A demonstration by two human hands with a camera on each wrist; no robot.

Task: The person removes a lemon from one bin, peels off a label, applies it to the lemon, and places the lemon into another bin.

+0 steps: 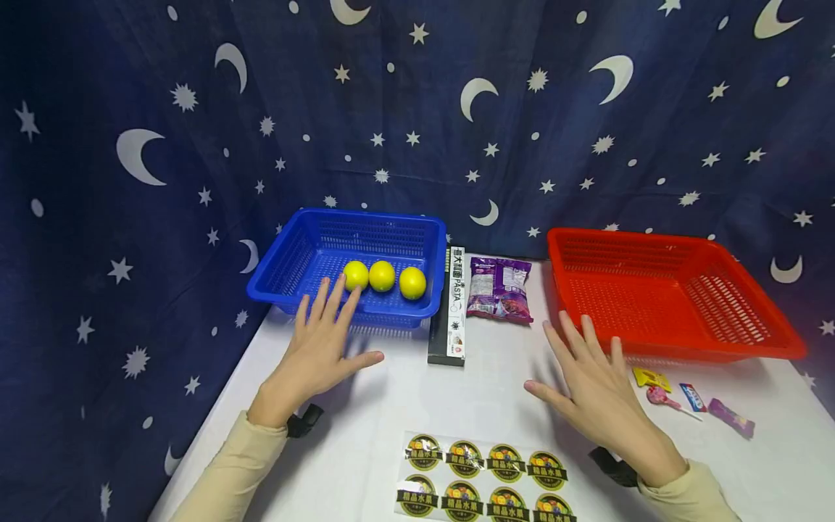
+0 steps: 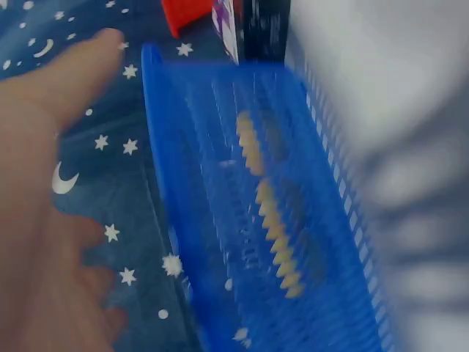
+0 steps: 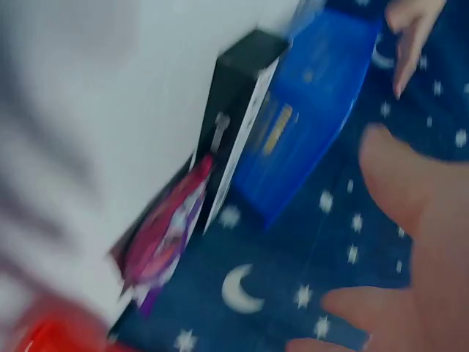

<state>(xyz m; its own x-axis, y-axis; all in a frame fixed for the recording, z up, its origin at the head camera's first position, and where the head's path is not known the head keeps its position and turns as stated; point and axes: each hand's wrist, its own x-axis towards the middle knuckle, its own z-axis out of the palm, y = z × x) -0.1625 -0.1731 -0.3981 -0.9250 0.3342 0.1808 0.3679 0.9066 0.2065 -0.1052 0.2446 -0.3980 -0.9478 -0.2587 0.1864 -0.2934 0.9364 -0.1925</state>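
My left hand hovers flat over the white table with fingers spread, its fingertips by the front wall of the blue basket. Three yellow lemons lie in a row inside that basket; the left wrist view shows the blue basket blurred. My right hand is also spread and empty, just in front of the red basket. Between the baskets lie a black pasta box and a purple snack bag. The right wrist view shows the pasta box and snack bag, blurred.
A sheet of round fruit stickers lies at the table's near edge between my arms. Small wrapped sweets and a lollipop sit right of my right hand. A dark star-and-moon cloth hangs behind and beside the table.
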